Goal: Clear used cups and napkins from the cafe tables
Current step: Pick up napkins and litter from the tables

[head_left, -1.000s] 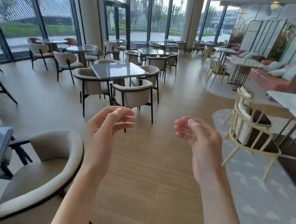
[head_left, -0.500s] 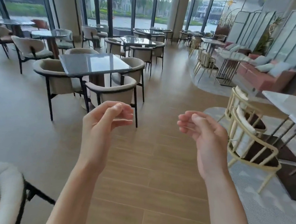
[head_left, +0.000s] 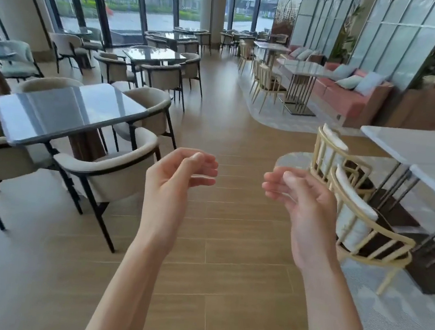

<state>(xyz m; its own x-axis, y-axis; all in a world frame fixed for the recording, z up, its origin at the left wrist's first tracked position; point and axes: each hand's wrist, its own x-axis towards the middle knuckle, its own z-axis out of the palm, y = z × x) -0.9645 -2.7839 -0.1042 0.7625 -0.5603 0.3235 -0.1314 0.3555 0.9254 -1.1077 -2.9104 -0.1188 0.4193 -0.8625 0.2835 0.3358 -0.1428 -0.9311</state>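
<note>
Both hands are empty: left hand [head_left: 174, 179] and right hand [head_left: 304, 200] hang with fingers loosely curled; no cups or napkins are visible; better check each tabletop [head_left: 63, 113], near left first, before reaching.

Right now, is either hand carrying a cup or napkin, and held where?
Nothing is held: the left hand and right hand hang loosely curled over the floor.

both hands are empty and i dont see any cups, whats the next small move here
Probably walk on along the wooden aisle and check tables further in. Both the left hand and right hand hold nothing, and the near dark glass table and white table show no cups or napkins.
</note>
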